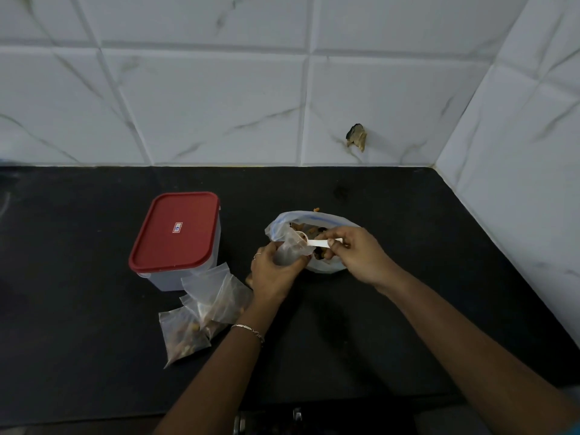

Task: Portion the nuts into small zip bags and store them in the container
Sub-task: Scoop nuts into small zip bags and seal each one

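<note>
- Container point(175, 243), clear-walled with a red lid point(177, 229) pressed on, stood at the left of the black countertop point(392, 324), closed.
- Filled small zip bags point(204, 312), at least three, lay in an overlapping pile just in front of the container's near right corner; brown nuts showed through the plastic.
- Left hand point(274, 271) was closed around an empty-looking small zip bag point(290, 249), fingers wrapped on its lower part, mouth held open and tilted toward the right. A ring sat on one finger and a bracelet point(249, 331) on the wrist.
- White scoop point(314, 241) lay across the gap between both hands, its bowl at the mouth of the held bag; contents of the bowl could not be made out.
- Right hand point(357, 255) pinched the scoop handle between thumb and fingers.
- Large open bag of mixed nuts point(317, 222) sat on the countertop behind and beneath both hands, mouth open upward.
- White marbled wall tiles point(219, 105) backed the counter; one carried a chipped patch point(357, 137) at right of centre.
</note>
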Motion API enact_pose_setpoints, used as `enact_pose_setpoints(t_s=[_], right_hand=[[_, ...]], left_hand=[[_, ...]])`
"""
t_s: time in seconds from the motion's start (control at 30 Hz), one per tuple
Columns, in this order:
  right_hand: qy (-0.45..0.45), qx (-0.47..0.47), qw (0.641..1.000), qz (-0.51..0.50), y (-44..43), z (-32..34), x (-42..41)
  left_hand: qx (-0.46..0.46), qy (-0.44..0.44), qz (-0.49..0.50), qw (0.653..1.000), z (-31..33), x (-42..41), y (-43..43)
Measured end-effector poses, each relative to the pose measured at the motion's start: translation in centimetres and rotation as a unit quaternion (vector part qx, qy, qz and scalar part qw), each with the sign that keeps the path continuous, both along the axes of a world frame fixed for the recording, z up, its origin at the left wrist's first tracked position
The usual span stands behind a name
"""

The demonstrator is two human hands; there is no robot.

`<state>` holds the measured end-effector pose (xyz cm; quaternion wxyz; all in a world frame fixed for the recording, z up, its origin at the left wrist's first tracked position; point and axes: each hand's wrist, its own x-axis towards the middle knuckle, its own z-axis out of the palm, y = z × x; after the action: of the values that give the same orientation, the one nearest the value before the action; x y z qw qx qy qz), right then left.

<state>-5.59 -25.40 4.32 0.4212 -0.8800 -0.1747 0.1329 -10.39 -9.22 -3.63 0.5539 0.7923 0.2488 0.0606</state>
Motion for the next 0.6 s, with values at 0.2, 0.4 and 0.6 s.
enact_pose_setpoints(t_s=[0.2, 0.4, 0.6], right_hand=[[-0.275, -0.13, 0.945, 0.121, 0.5, 0.7, -1.8], [-0.396, -0.202, 0.883, 0.154, 0.5, 0.7, -2.0], [-0.481, -0.208, 0.836, 0.163, -0.5, 0.6, -2.0]], left_hand=[[-0.011, -0.019, 0.018, 1.0, -0.2, -0.2, 0.0], [0.009, -0.027, 0.021, 0.999, 0.1, -0.2, -0.2], [0.009, -0.05, 0.025, 0.998, 0.7, -0.1, -0.5]])
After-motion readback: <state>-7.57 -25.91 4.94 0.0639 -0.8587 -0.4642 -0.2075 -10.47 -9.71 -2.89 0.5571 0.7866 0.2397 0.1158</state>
